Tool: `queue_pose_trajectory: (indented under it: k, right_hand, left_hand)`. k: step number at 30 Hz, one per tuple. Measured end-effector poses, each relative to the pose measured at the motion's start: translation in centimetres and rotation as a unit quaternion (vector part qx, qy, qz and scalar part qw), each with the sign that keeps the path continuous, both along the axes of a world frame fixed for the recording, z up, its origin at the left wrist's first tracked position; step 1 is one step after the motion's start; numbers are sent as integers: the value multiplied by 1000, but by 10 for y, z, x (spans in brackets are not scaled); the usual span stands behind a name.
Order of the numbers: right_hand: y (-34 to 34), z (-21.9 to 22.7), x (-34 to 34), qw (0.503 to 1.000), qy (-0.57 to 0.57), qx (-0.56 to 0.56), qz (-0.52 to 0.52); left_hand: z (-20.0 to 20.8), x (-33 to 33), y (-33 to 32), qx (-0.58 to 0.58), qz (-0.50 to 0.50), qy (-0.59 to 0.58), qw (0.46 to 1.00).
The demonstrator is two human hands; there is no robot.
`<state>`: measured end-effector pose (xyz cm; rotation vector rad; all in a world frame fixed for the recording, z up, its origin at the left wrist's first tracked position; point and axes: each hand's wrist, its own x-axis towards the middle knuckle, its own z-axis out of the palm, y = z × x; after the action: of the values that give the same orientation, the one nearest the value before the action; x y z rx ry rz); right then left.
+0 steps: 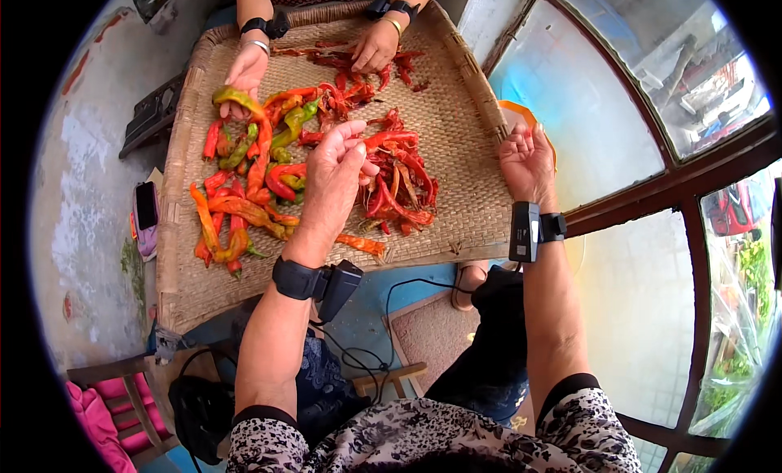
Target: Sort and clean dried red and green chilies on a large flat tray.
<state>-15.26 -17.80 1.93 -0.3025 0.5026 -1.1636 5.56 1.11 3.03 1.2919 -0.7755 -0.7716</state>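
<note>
My left hand [332,167] reaches over the middle of a woven tray [460,163], its fingers pinched together at the end of a red chili pepper [393,139]. Below that pepper lies a pile of dried, wrinkled red chilies [401,198]. My right hand [528,157] is at the tray's right rim with its palm up, fingers apart and slightly curled. Nothing shows in it. Just behind it is an orange-rimmed container [521,110], partly hidden by the hand. Fresh red, orange and green peppers [244,208] are spread left of my left hand.
Across the tray, another person's hand [244,75] holds a yellow-green pepper [244,100]; their other hand [376,48] touches dried red chilies [334,59]. A phone [146,206] lies left of the tray. Window panes [578,106] stand close on the right. Black cables [383,363] hang below.
</note>
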Motion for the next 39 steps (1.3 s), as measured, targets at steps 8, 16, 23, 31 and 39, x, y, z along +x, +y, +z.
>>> queue_pose_trajectory:
  k: [8,16,23,31,39]
  right_hand:
    - [75,17,52,872,325,-198,308]
    - [75,3,58,914,199,-156,316]
    - [32,9,28,955,173,-164,176]
    - [-21,-11,-19,993,-106,49,-18]
    - [27,10,33,965,173,-120,155]
  left_hand:
    - [-2,-8,-1,23,2,-22,999]
    - [-2,-18,-2,65,-85,-44,993]
    - [-9,-16,0,75,-46,-334,938]
    - [-34,-19,7,112,-73,-606,784]
    - [-31,-14,5,98,-70,-597,793]
